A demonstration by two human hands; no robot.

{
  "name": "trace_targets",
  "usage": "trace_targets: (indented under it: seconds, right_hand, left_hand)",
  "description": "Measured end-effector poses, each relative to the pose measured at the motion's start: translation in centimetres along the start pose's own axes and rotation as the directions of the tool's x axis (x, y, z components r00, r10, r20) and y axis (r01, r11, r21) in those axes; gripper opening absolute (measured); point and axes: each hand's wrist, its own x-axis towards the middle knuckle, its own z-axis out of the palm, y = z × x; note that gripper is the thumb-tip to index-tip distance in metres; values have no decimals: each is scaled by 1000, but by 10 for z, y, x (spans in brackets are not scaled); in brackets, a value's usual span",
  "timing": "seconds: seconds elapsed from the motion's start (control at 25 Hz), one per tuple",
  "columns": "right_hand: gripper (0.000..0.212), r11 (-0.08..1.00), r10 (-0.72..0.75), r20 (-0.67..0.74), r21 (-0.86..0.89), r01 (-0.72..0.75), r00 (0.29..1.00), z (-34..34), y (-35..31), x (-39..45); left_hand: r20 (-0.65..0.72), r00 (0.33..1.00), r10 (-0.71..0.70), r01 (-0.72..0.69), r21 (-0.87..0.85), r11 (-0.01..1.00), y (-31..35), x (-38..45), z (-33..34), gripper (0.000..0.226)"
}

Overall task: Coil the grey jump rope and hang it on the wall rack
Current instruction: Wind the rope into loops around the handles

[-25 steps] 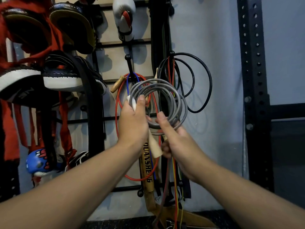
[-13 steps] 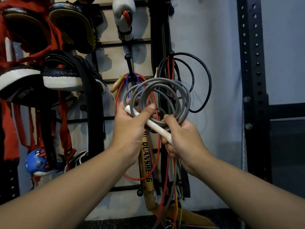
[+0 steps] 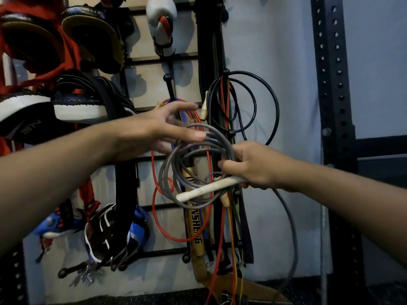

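Now my right hand (image 3: 253,166) grips the coiled grey jump rope (image 3: 176,172) and its white handle (image 3: 207,190).
My left hand (image 3: 154,130) hovers spread, fingers loose, before the wall rack (image 3: 169,89).

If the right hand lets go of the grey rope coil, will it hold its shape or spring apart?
It will probably spring loose: the grey jump rope loops are uneven and spread, bunched only where the right hand grips them. One strand already hangs slack below. The white handle looks rigid and may swing.
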Motion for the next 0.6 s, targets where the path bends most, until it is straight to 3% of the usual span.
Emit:
trace_targets:
  seconds: [0.12,0.2,0.24,0.32,0.4,0.48,0.6]
  right_hand:
    - [27,977,-46,17,-206,49,999,-7,-1,6]
    - [19,966,-49,28,-252,55,998,-10,-2,6]
    - [16,967,-49,29,-250,54,998,-11,0,5]
    - [24,973,-55,21,-225,59,998,-12,4,2]
    - [51,988,-51,9,-148,52,999,-15,8,0]
    - [69,996,-69,-7,-54,68,998,-19,11,-1]
    - [77,983,-175,-39,-60,173,984,-22,11,1]
  left_hand:
    - [83,995,46,-80,482,872,28,13,19,72]
    - [113,993,18,-87,643,761,30,23,35,51]
    - [113,993,-20,-59,655,754,27,26,40,46]
    - [145,979,-143,44,533,845,12,28,44,46]
    - [225,953,-203,123,327,937,-2,26,52,38]
    - [210,966,-148,98,231,968,-10,24,63,36]
    - [192,976,-100,72,147,986,-12,26,70,53]
